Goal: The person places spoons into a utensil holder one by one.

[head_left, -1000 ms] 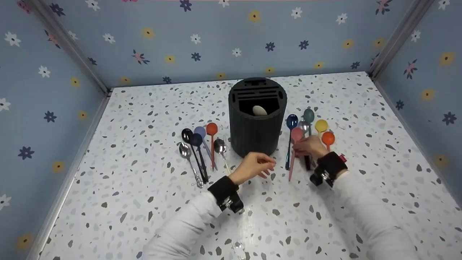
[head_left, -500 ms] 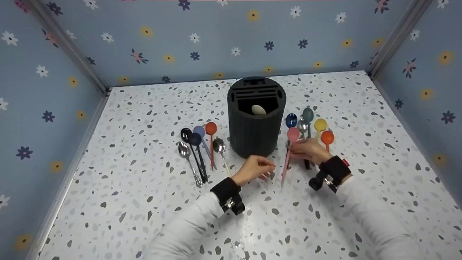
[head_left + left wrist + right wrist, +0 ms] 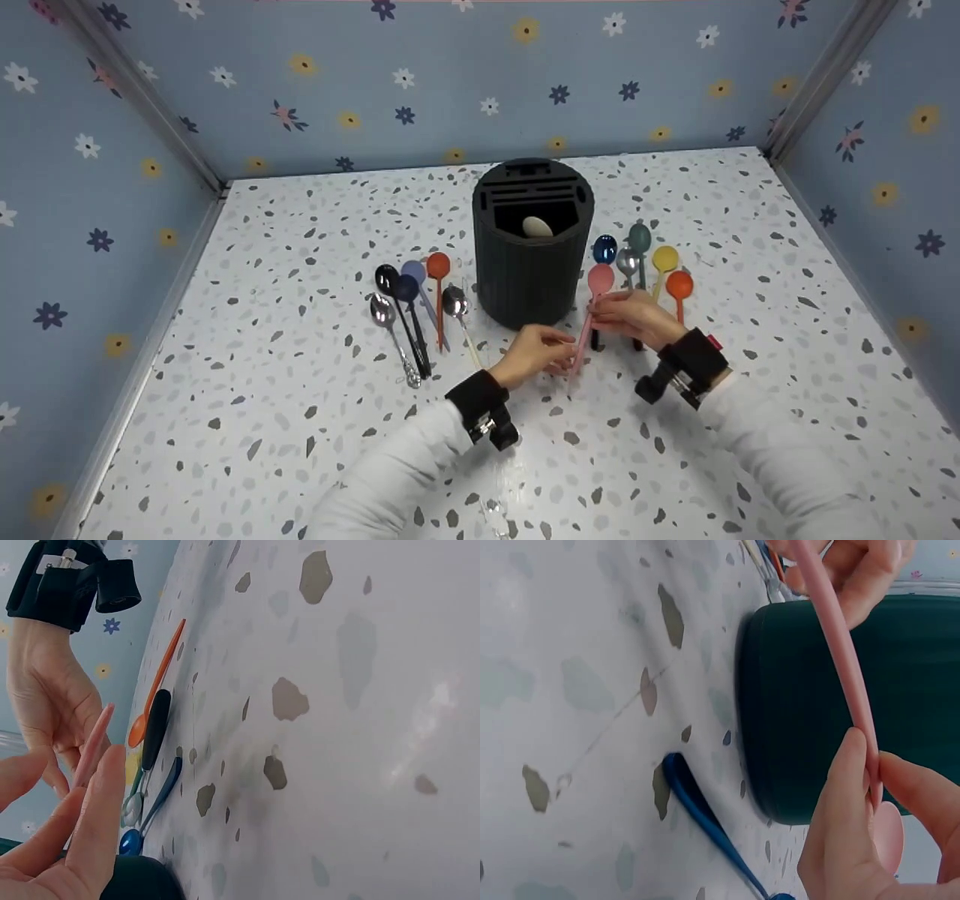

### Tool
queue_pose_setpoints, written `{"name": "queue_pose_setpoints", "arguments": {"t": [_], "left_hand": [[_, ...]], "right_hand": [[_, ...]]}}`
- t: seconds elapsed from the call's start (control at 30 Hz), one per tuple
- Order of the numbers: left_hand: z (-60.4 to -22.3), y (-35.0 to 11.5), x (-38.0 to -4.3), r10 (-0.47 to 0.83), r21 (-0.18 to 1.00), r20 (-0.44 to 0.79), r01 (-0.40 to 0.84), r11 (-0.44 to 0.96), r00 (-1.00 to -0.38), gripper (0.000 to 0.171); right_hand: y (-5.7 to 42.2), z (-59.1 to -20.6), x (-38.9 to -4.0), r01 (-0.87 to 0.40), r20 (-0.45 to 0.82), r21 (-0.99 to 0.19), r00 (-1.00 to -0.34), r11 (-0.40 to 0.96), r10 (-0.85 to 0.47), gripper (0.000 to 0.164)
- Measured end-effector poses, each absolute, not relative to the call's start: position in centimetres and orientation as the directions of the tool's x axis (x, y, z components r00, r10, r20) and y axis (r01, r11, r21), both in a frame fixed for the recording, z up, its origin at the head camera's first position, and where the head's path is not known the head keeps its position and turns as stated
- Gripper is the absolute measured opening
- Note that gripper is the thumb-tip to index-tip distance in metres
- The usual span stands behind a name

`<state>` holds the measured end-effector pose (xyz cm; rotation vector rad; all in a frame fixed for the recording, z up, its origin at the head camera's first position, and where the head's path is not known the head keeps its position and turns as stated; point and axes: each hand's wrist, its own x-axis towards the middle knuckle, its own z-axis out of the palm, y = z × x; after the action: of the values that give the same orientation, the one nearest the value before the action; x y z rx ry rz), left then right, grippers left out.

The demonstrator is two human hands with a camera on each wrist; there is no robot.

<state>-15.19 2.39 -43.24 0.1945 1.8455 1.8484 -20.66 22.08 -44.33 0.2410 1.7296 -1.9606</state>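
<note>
A pink spoon is held off the table, bowl up and handle slanting down toward the left hand. My right hand pinches its handle between thumb and fingers just below the bowl, as the right wrist view shows. At the handle's lower end is my left hand, its thumb apart from its loosely bent fingers. In the left wrist view the pink handle overlaps those fingers. Behind both hands stands a dark ribbed utensil holder, a cream spoon in its large compartment.
Left of the holder lie several spoons, among them a red one, a silver one and a black one. On the right lie a blue spoon, a green one, a yellow one and an orange one.
My right hand has drawn the pink spoon leftward out of the right-hand group, and its handle end has swung to the left hand. The left hand has shifted slightly right and down.
</note>
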Motion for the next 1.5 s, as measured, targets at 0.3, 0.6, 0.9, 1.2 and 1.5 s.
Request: {"name": "queue_pose_setpoints", "arguments": {"t": [0.3,0.6,0.9,1.2,1.5], "left_hand": [[-44.5,2.7,-15.7,0.428,0.964,-0.259,-0.259,0.059,-0.866,0.025],[-44.8,3.1,-16.1,0.422,0.969,-0.244,-0.233,0.077,-0.873,0.024],[-43.2,3.0,-16.1,0.422,0.970,-0.240,-0.207,0.125,-0.874,0.019],[-41.5,3.1,-16.3,0.426,0.981,-0.193,-0.160,0.112,-0.884,0.018],[-39.7,2.8,-16.7,0.418,0.982,-0.146,-0.079,0.173,-0.897,0.017]], "right_hand": [[21.5,-43.3,-20.1,0.472,-0.446,-0.880,-0.862,-0.058,-0.243,0.026],[21.7,-42.0,-19.6,0.395,-0.369,-0.918,-0.882,-0.035,-0.293,0.018],[21.5,-40.3,-19.3,0.369,-0.359,-0.929,-0.892,0.014,-0.277,0.022],[21.4,-38.2,-19.1,0.329,-0.321,-0.944,-0.909,0.018,-0.264,0.018],[21.3,-36.4,-19.2,0.295,-0.286,-0.955,-0.922,0.002,-0.263,0.024]]}}
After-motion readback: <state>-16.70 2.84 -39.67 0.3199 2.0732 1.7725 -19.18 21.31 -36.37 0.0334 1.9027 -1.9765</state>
